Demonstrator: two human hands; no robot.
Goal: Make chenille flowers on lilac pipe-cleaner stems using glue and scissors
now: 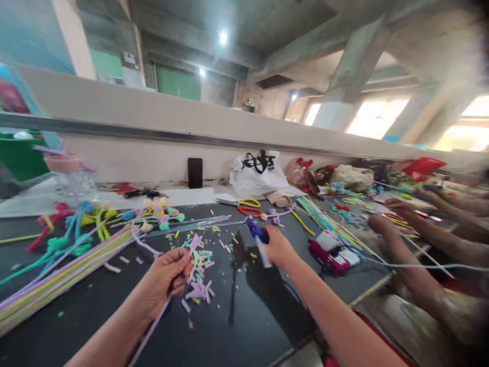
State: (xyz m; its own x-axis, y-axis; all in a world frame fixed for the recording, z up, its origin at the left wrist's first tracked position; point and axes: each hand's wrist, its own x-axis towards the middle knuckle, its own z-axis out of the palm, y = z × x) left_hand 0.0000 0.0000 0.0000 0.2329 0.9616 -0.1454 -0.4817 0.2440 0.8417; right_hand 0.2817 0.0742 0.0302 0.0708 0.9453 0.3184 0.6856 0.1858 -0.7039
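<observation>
Okay, lilac fuzzy stem in hand, glue gun off to the side

So the lilac fuzzy stem [193,243] is right at the middle of your clock, pinched between thumb and fingers of your left hand [170,275], with its tail trailing out toward 7 o'clock. Your right hand [278,247], around 3, is wrapped round what looks like a blue glue gun [256,229], clear stick poking out the back.

Honestly, I'd pinch low so the fluffy tip is exposed, and mind your fingertips near that nozzle, it could be hot. Small dabs would mat the fuzz less. Steady the left wrist and bring the tool in slowly.

Watch the snippets [198,270] from about 1 round to 5, right beside your left hand; they'd probably stick to any stray glue. Open scissors [250,206] sit near 1 to 2, handles toward you-ish, so don't drag a sleeve over them. Long stem bundle [87,265] at 8 to 9, made-up fuzzy pieces [164,216] around 11, magenta-and-white device [334,252] out at 3. Past that is a co-worker's arm [405,260], so go easy swinging your elbow right.
</observation>
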